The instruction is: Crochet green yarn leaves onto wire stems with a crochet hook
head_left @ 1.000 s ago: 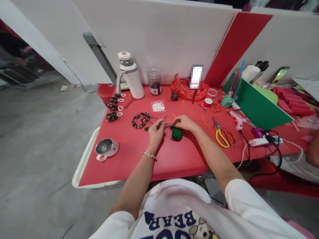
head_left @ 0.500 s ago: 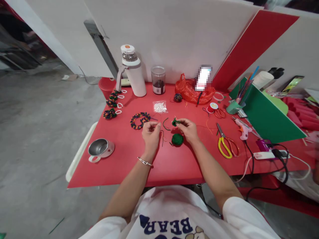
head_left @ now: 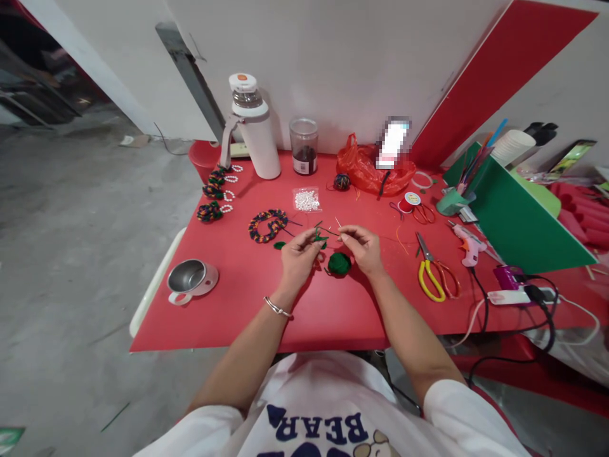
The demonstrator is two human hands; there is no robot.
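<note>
Between the fingertips of my left hand (head_left: 299,254) is a small green yarn piece (head_left: 320,238). My right hand (head_left: 362,249) pinches a thin needle or hook (head_left: 337,222) whose tip points up, and a dark strand runs from there toward my left hand. Just below and between both hands lies a ball of green yarn (head_left: 339,264). A multicoloured braided loop (head_left: 266,226) rests to the left of my left hand, with a small green piece (head_left: 280,245) beside it. Beyond my hands is a clear bag of white beads (head_left: 307,200).
On the red table (head_left: 238,317) stand a metal cup (head_left: 193,279), a white flask (head_left: 259,143) and a jar (head_left: 304,149). Scissors (head_left: 431,270), a pink glue gun (head_left: 469,246) and a power strip (head_left: 518,296) lie right. Beaded yarn bundles (head_left: 209,211) sit left.
The green yarn piece has passed from my right hand to my left, which has moved right, closer to the other. The thin tool now stands out above my right fingertips.
</note>
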